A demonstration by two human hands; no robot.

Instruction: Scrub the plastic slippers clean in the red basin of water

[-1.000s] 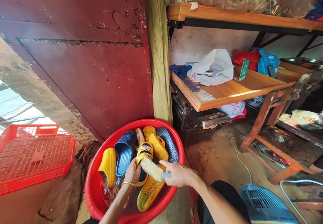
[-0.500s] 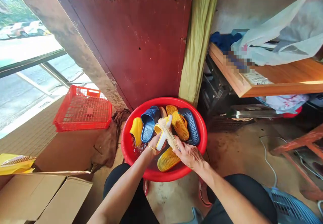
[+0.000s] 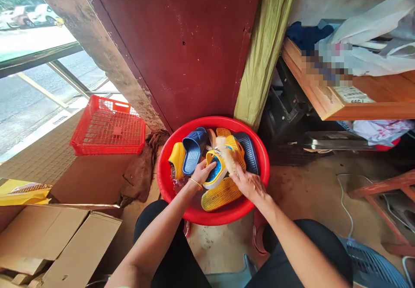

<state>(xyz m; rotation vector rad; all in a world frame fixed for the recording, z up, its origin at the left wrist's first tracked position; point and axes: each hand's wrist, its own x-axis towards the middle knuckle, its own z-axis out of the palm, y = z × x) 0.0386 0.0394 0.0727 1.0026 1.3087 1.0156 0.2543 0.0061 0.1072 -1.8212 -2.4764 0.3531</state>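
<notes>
My left hand (image 3: 201, 172) is closed on a yellow slipper (image 3: 216, 172) with a blue insole and white sole edge, its thumb over the insole. A pale-bristled scrubbing brush (image 3: 227, 156) is gripped in my right hand (image 3: 249, 185), just right of that slipper. Both hands are over a red basin (image 3: 164, 193) with some water in it. Around them in the basin lie a blue slipper (image 3: 192, 149), a yellow slipper (image 3: 177, 160) at the left, a dark blue slipper (image 3: 248, 152) at the right, and a yellow slipper with its patterned sole up (image 3: 222, 195).
A red plastic crate (image 3: 110, 128) and cardboard boxes (image 3: 42, 236) are on the left. Behind the basin stands a dark red door (image 3: 181, 54). A wooden board (image 3: 372, 102) juts out at the right, and a blue fan (image 3: 372, 257) lies low right.
The slipper in my left hand has turned from its edge so its blue insole shows upward. My right hand has moved the brush to the slipper's right side. The view has shifted slightly.
</notes>
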